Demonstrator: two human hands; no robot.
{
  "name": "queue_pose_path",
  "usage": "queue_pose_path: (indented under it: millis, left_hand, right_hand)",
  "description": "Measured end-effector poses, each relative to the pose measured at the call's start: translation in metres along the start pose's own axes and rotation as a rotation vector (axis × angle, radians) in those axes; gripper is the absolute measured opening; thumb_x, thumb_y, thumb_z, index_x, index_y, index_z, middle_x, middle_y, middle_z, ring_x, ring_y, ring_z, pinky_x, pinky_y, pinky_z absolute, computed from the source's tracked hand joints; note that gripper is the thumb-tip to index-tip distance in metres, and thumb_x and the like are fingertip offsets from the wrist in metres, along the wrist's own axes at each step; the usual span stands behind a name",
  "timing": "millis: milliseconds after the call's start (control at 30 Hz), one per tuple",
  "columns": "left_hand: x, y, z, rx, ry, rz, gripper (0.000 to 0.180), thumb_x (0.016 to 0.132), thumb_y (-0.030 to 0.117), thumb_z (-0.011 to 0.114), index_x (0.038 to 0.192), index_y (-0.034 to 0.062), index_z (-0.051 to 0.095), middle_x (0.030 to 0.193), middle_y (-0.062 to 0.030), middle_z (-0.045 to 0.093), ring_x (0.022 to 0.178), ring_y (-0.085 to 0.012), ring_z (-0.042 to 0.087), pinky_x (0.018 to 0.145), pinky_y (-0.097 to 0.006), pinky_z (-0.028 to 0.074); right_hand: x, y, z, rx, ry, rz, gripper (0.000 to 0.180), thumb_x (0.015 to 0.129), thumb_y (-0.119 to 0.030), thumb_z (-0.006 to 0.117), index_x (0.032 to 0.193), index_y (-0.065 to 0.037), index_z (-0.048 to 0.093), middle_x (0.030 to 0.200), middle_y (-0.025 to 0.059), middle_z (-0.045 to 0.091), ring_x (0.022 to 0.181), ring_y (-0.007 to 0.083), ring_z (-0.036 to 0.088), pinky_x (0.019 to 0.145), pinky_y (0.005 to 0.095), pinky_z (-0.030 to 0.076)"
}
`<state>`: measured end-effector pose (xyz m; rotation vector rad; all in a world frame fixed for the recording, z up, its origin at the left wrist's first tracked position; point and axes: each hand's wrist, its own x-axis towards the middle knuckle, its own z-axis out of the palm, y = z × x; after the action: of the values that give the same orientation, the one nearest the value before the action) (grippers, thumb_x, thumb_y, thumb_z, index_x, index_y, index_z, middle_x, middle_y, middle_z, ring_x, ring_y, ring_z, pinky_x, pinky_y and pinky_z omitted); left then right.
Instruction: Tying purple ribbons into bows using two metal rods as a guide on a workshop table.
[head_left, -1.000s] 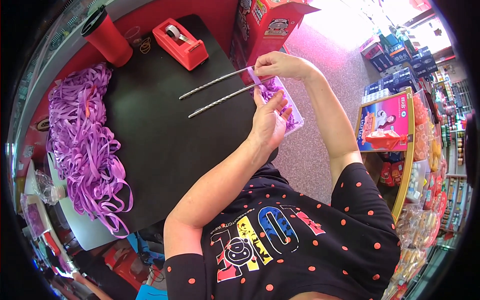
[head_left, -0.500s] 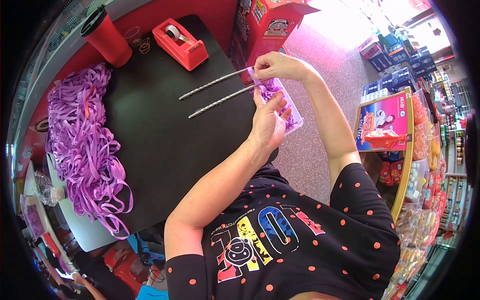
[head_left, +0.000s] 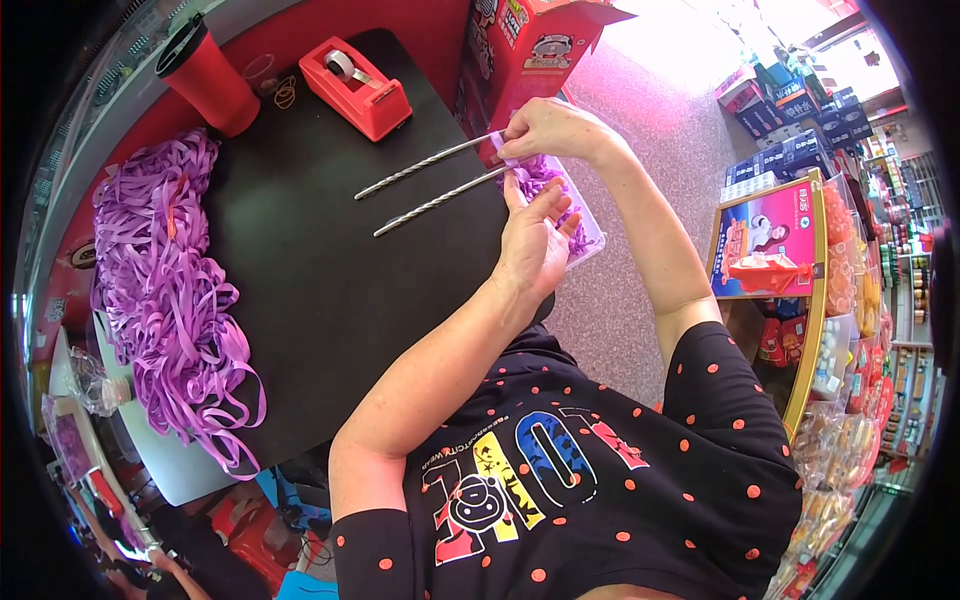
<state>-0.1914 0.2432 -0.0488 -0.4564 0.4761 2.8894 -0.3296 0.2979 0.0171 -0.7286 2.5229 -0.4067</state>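
Two spiral-fluted metal rods, like long drill bits, point left over the table: an upper rod (head_left: 420, 168) and a lower rod (head_left: 440, 205). Purple ribbon (head_left: 497, 142) spans their right ends. At the upper rod's end, my right hand (head_left: 555, 130) pinches the ribbon between bent fingers. My left hand (head_left: 535, 240) is below, palm turned up and fingers apart, one fingertip touching the ribbon by the lower rod. Behind the fingers, a white tray (head_left: 590, 250) holds cut or knotted purple pieces (head_left: 540, 175). What fixes the rods is hidden.
A big heap of purple ribbon (head_left: 165, 280) lies along the left side of the black table (head_left: 310, 290). At the back are a red tumbler (head_left: 215, 85), rubber bands (head_left: 286, 92) and a red tape dispenser (head_left: 358, 90). A red carton (head_left: 530, 45) stands beyond the table; a display case (head_left: 765, 245) is right.
My right hand has shifted slightly left and up, still pinching the ribbon. My left hand has barely moved. The whole view has shifted a little.
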Motion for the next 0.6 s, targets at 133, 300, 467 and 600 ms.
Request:
queue_pose_path:
  millis: [133, 300, 467, 600]
  left_hand:
    - [0.0, -0.002, -0.002, -0.005, 0.002, -0.016, 0.081, 0.09, 0.01, 0.056, 0.148, 0.0304, 0.005, 0.121, -0.0033, 0.046, 0.103, -0.0158, 0.043, 0.091, -0.039, 0.035]
    - [0.002, -0.003, -0.01, -0.073, -0.087, -0.05, 0.092, 0.088, 0.008, 0.059, 0.149, 0.0353, -0.004, 0.129, -0.0093, 0.043, 0.116, -0.0224, 0.042, 0.096, -0.04, 0.037]
    - [-0.004, 0.002, 0.001, -0.124, -0.016, -0.088, 0.094, 0.087, 0.008, 0.059, 0.15, 0.0332, -0.006, 0.116, -0.0087, 0.055, 0.105, -0.0213, 0.054, 0.094, -0.04, 0.041]
    - [-0.005, 0.005, 0.0, -0.15, -0.007, -0.093, 0.093, 0.087, 0.008, 0.058, 0.15, 0.0327, -0.006, 0.115, -0.0086, 0.055, 0.106, -0.0215, 0.054, 0.095, -0.041, 0.041]
  right_hand:
    - [0.002, 0.037, 0.007, 0.34, -0.027, -0.209, 0.032, 0.087, -0.028, 0.063, 0.097, 0.002, 0.069, 0.087, 0.006, 0.068, 0.078, 0.0129, 0.062, 0.075, 0.027, 0.048]
    - [0.002, 0.077, 0.055, 1.18, -0.025, -0.03, 0.028, 0.091, -0.025, 0.06, 0.109, -0.005, 0.066, 0.096, 0.0027, 0.066, 0.076, 0.0109, 0.059, 0.071, 0.0271, 0.049]
    - [0.021, 0.077, 0.109, 1.579, -0.226, -0.066, 0.024, 0.092, -0.018, 0.058, 0.11, -0.003, 0.065, 0.097, 0.0039, 0.067, 0.089, 0.0092, 0.061, 0.071, 0.0207, 0.049]
    - [0.025, 0.048, 0.119, 1.985, -0.259, -0.216, 0.02, 0.09, -0.018, 0.063, 0.104, -0.005, 0.066, 0.092, 0.0017, 0.067, 0.078, 0.0072, 0.062, 0.061, 0.0191, 0.051]
